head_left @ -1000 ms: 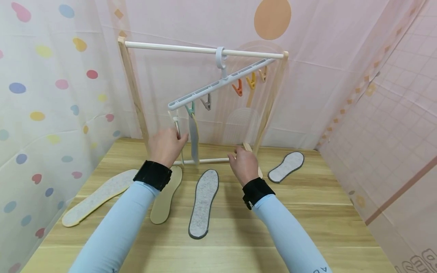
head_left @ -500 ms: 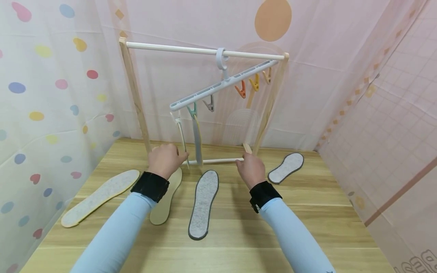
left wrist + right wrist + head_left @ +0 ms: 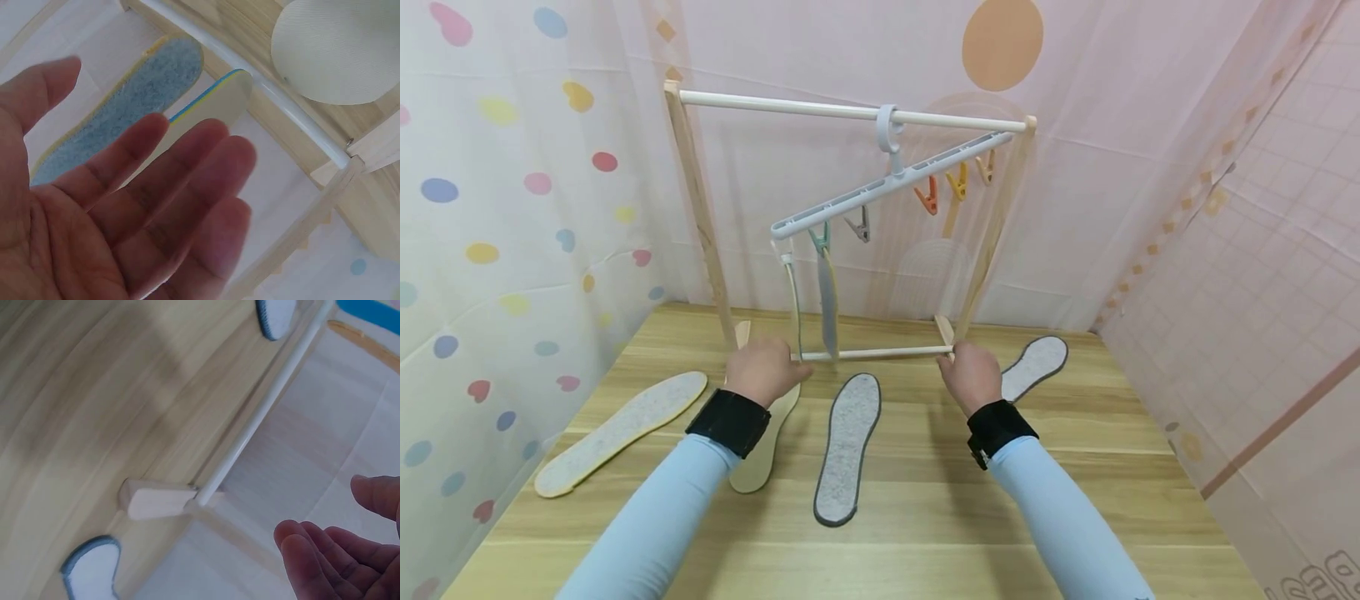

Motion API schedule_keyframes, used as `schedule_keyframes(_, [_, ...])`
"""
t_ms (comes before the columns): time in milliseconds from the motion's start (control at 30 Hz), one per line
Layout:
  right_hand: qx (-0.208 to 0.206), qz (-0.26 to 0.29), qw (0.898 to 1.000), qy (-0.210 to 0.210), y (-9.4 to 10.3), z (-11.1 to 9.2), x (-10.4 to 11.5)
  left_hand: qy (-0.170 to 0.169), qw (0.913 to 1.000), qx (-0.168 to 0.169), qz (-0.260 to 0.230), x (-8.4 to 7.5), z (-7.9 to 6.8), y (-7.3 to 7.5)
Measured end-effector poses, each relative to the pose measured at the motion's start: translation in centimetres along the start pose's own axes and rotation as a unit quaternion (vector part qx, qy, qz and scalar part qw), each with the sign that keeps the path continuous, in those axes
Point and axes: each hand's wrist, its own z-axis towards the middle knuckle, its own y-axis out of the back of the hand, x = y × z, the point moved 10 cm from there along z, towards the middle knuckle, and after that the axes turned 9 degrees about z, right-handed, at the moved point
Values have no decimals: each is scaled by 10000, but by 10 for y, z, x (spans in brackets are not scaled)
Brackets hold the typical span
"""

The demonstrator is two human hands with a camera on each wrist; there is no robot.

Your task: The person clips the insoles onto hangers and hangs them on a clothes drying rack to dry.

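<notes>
My left hand (image 3: 763, 371) hovers low by the rack's left foot, relaxed and holding nothing; the left wrist view shows its bare palm and fingers (image 3: 187, 169). Just beyond it, a pale insole (image 3: 796, 308) hangs edge-on from a white clip (image 3: 784, 252). Beside that, a grey, yellow-edged insole (image 3: 827, 304) hangs from a green clip (image 3: 820, 239). Both clips are on a light grey hanger (image 3: 857, 196). My right hand (image 3: 972, 377), in front of the rack's right foot, holds nothing; its fingers (image 3: 306, 569) are loosely bent in the right wrist view.
The hanger hooks over the top bar of a wooden rack (image 3: 775, 103). Grey, orange and yellow clips (image 3: 957, 183) and a tan clip hang unused. On the wooden table (image 3: 895, 533) lie a yellow-edged insole (image 3: 625, 433), a beige insole (image 3: 756, 458), and dark-edged insoles (image 3: 847, 450), one partly behind my right hand.
My left hand has come down and away from the outer hanging insole, which hangs free. My right hand has moved right and slightly down. The hanger and hanging insoles have swung slightly.
</notes>
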Motion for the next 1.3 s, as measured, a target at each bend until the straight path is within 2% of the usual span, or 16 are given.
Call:
schedule_keyframes(200, [66, -130, 9999, 19, -4, 7, -23, 84, 9998, -23, 156, -2, -7, -3])
schedule_keyframes(333, [142, -224, 9996, 35, -4, 12, -38, 214, 9989, 105, 405, -1, -9, -9])
schedule_keyframes(567, [270, -347, 9989, -177, 5, 13, -65, 86, 9973, 163, 712, -5, -11, -14])
schedule_keyframes(767, [585, -386, 9960, -550, 6, 13, -94, 27, 9985, 261, 489, -9, -16, -18])
schedule_keyframes(1000, [740, -461, 9929, -805, 7, 8, -122, 73, 9983, 512, 269, -13, -22, -29])
schedule_keyframes(1300, [966, -624, 9888, -949, -16, 14, -138, 158, 9977, 498, 422, -8, -26, -37])
